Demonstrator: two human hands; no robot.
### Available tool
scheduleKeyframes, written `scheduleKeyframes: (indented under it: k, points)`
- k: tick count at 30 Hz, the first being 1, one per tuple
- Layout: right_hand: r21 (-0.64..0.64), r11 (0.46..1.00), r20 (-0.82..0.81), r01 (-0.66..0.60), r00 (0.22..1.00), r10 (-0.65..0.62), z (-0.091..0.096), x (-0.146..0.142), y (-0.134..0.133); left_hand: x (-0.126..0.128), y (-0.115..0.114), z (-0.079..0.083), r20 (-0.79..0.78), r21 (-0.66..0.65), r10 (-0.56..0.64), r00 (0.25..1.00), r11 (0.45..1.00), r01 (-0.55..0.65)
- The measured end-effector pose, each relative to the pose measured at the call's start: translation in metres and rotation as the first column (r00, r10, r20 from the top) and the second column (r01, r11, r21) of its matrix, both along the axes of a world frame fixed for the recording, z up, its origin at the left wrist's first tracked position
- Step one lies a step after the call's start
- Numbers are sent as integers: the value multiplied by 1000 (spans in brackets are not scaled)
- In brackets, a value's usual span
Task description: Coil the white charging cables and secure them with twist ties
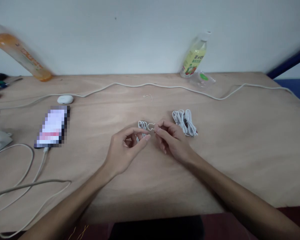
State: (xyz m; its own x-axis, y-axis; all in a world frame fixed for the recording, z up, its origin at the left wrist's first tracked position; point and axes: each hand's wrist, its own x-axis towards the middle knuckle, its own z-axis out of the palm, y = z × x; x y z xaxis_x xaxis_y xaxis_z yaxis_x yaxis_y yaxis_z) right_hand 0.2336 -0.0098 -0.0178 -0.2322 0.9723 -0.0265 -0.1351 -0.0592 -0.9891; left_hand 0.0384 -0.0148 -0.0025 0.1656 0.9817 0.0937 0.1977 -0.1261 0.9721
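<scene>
pinching one end of a thin white tie [148,126] are the thumb and finger of the right hand [173,138]. the tie bends into a loop that sticks out to the left of those fingers, maybe held by its tip because it is so skinny. the left hand [125,146] is curled just beside it, with thumb and first finger close together; i cannot tell if they touch or grip anything. a small coiled white cable [142,125] is just behind the left fingers, partly hidden by them, perhaps placed there so both hands can reach it. near the right fingers, on their right side, more coiled white cables [188,121] lie together on the worktop [150,193], likely set aside to stay neat. farther away, past all the fingers, are little white scraps [145,96] and a long white cord [150,84].
</scene>
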Motion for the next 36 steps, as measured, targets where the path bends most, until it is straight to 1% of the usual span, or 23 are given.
scheduleKeyframes:
  k: [4,8,11,15,17,19,22,24,27,29,31,32,33,34,36]
  points:
    - [164,986,154,-9,988,-17,-2,0,-2,3,-2,-4,80,-41,11,997,999,-7]
    - [340,940,296,-40,953,-67,-3,0,-4,2,-2,-7,117,-109,9,993,994,3]
    - [475,876,394,-82,910,-129,-6,0,-6,2,-1,-6,137,-139,12,990,990,7]
    - [639,760,471,-114,840,-270,-9,1,-6,2,0,-3,163,-165,1,987,986,26]
    - [687,716,486,-126,811,-325,-10,2,-5,3,0,-4,175,-177,-5,985,984,36]
    - [716,686,491,-134,794,-358,-9,3,-5,4,0,-5,185,-178,-11,983,983,45]
    - [724,676,494,-138,787,-368,-8,4,-4,5,-1,-7,188,-142,-22,982,989,50]
    - [699,705,489,-123,801,-345,-6,3,-4,5,-2,-8,169,-87,-35,985,995,50]
    - [605,793,452,-68,850,-272,-2,-1,-7,4,-2,-7,86,44,-34,996,999,30]
    - [470,882,387,-24,904,-182,1,-5,-9,3,-1,-7,4,150,-17,1000,989,17]
    - [265,964,262,-19,964,-53,3,-7,-10,0,0,-7,-80,249,1,997,968,19]
    - [148,988,174,-41,985,15,5,-7,-10,-1,0,-7,-120,287,9,993,957,26]
    - [33,997,75,-75,995,73,6,-7,-9,-2,0,-7,-155,317,17,988,948,33]
    - [-74,990,-26,-117,993,115,8,-6,-8,-2,0,-7,-185,339,27,982,940,38]
    - [-253,946,-195,-203,968,156,11,-3,-6,-3,-1,-8,-223,362,31,974,931,53]
